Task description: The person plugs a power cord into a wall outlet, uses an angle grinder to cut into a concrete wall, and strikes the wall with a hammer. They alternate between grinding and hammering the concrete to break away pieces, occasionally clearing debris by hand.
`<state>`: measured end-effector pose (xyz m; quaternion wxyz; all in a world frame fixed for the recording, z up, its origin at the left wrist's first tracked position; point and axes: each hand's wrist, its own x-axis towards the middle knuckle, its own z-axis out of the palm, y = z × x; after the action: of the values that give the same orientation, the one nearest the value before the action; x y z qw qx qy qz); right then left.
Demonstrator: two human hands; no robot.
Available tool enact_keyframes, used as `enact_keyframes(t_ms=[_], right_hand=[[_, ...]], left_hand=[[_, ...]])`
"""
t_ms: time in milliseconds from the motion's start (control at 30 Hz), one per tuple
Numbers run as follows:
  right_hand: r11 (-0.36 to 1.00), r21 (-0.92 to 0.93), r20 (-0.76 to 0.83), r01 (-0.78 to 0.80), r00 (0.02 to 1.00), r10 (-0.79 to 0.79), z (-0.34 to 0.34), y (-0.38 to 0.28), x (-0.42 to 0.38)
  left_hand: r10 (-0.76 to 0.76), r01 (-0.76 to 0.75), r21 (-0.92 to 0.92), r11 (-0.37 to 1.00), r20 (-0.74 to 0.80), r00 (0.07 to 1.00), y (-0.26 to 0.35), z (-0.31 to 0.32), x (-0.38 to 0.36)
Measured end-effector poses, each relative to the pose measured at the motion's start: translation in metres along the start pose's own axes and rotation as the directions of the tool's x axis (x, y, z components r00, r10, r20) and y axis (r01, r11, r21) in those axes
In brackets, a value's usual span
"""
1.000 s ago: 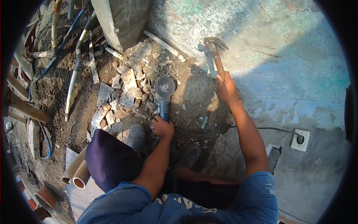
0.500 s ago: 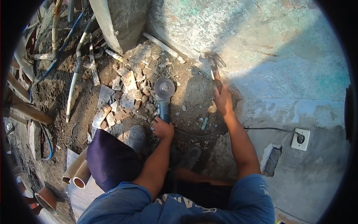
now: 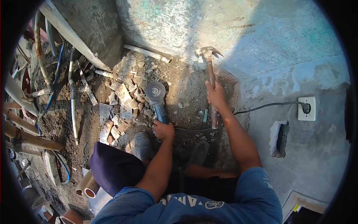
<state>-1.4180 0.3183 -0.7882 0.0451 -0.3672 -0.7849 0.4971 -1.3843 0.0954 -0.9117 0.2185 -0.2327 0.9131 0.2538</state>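
My left hand is closed around the rear of a blue angle grinder, whose round disc faces up over the dirt floor. A black cable trails from the grinder past my right arm. My right hand grips the wooden handle of a claw hammer. The hammer's head is up by the foot of the painted wall, and its handle end sticks out below my fist. Broken tile pieces and rubble lie left of the grinder.
A wall socket holds the plugged cable at the right, above a rectangular hole in the wall. Pipes and bamboo poles lie at the left. A concrete slab leans at the top left.
The hammer is now upright in view, with its handle end visible below my right hand. The view has shifted, and the wall socket appears higher. My left hand still holds the grinder.
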Motion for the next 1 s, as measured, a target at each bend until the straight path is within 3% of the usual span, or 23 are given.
enact_keyframes(t_ms=[33,100,167,200,267,333,367,400,433,467,500,533,600,633,700,733,767,800,933,1000], right_hand=[[0.971,0.200,0.074,-0.131,0.990,0.118,0.009,0.001,-0.007],[0.863,0.448,0.159,-0.234,0.971,0.181,0.031,0.017,-0.017],[0.767,0.571,0.153,-0.291,0.956,0.249,0.059,0.047,-0.019],[0.749,0.598,0.130,-0.285,0.957,0.260,0.065,0.059,-0.019],[0.608,0.675,0.222,-0.419,0.900,0.374,0.079,0.083,-0.020],[0.584,0.667,0.254,-0.463,0.878,0.406,0.085,0.106,-0.024],[0.581,0.637,0.287,-0.507,0.855,0.431,0.084,0.114,-0.025],[0.569,0.649,0.288,-0.504,0.856,0.430,0.084,0.123,-0.026],[0.741,0.486,0.225,-0.464,0.885,0.407,0.079,0.119,-0.034],[0.867,0.287,0.172,-0.408,0.912,0.372,0.077,0.125,-0.039],[0.976,-0.159,0.037,-0.146,0.987,0.154,0.087,0.153,-0.027],[0.976,-0.151,0.040,-0.156,0.986,0.163,0.079,0.149,-0.027],[0.905,-0.235,0.353,-0.356,0.836,0.420,0.058,0.128,-0.027],[0.903,-0.344,0.441,-0.257,0.805,0.397,0.052,0.132,-0.015],[0.900,-0.353,0.317,-0.256,0.872,0.372,0.042,0.140,0.008],[0.916,-0.349,0.161,-0.196,0.951,0.265,0.031,0.149,0.021],[0.879,-0.458,-0.124,-0.130,0.989,0.082,0.024,0.145,0.027],[0.912,-0.359,-0.230,-0.200,0.966,0.122,0.011,0.139,0.033],[0.872,-0.360,-0.428,-0.332,0.889,0.162,-0.005,0.155,0.080],[0.845,-0.379,-0.414,-0.376,0.886,0.209,-0.005,0.151,0.088]], left_hand=[[-0.009,0.009,-0.011,1.000,-0.013,1.000,0.001,0.000,-0.001],[0.023,-0.023,0.007,1.000,-0.033,0.999,0.002,0.003,0.000],[0.063,-0.062,0.034,0.997,-0.044,0.997,-0.004,0.008,-0.002],[0.068,-0.066,0.034,0.997,-0.058,0.996,-0.004,0.011,-0.001],[0.086,-0.082,0.053,0.995,-0.082,0.993,-0.005,0.013,-0.001],[0.216,-0.197,0.095,0.976,-0.293,0.931,-0.002,0.015,-0.008],[0.233,-0.211,0.106,0.972,-0.297,0.926,0.003,0.014,-0.011],[0.363,-0.350,0.098,0.932,-0.319,0.876,0.006,0.012,-0.013],[0.480,-0.478,0.095,0.873,-0.338,0.809,0.010,0.009,-0.016],[0.486,-0.479,0.108,0.871,-0.336,0.807,0.017,0.005,-0.019],[0.571,-0.584,0.081,0.807,-0.356,0.740,0.027,0.003,-0.021],[0.647,-0.681,0.057,0.730,-0.376,0.663,0.036,0.003,-0.022],[0.692,-0.742,0.013,0.671,-0.373,0.619,0.046,0.005,-0.020],[0.726,-0.794,-0.040,0.606,-0.381,0.573,0.050,0.005,-0.017],[0.714,-0.781,-0.078,0.620,-0.356,0.603,0.052,0.008,-0.015],[0.704,-0.769,-0.123,0.627,-0.334,0.627,0.052,0.010,-0.015],[0.714,-0.786,-0.106,0.609,-0.360,0.601,0.052,0.013,-0.017],[0.701,-0.771,-0.096,0.630,-0.357,0.617,0.047,0.018,-0.016],[0.739,-0.799,-0.162,0.580,-0.309,0.599,0.034,0.037,-0.026],[0.821,-0.842,-0.166,0.513,-0.194,0.538,0.024,0.045,-0.034]])
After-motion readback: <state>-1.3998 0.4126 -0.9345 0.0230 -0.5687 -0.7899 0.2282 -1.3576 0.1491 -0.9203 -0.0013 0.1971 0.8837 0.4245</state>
